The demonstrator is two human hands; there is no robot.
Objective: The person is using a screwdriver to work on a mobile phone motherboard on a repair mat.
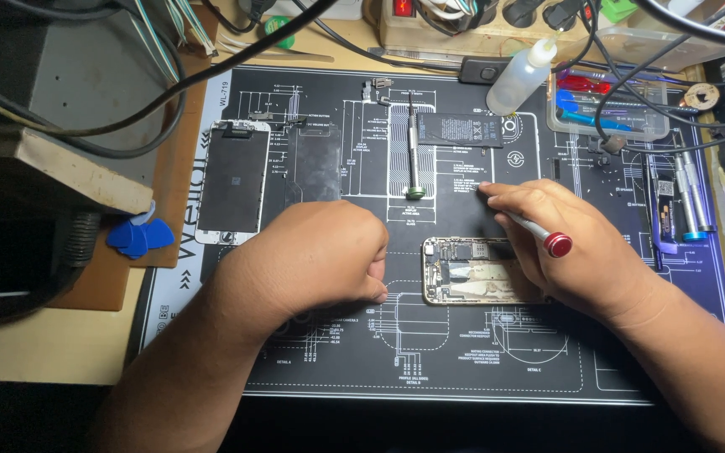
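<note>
An opened phone body (472,273) lies on a black printed work mat (463,352), its insides showing. My right hand (564,243) rests on the phone's right end and is closed around a screwdriver with a red cap (547,236), its tip pointing up-left onto the mat. My left hand (320,256) sits just left of the phone with fingers curled shut; whether something small is pinched in them is hidden.
On the mat lie a removed phone screen (232,180), a dark plate (314,164), a green-capped screwdriver (414,151) and a black battery (461,130). A squeeze bottle (520,77), a clear tool tray (606,105), blue picks (138,236) and cables surround it.
</note>
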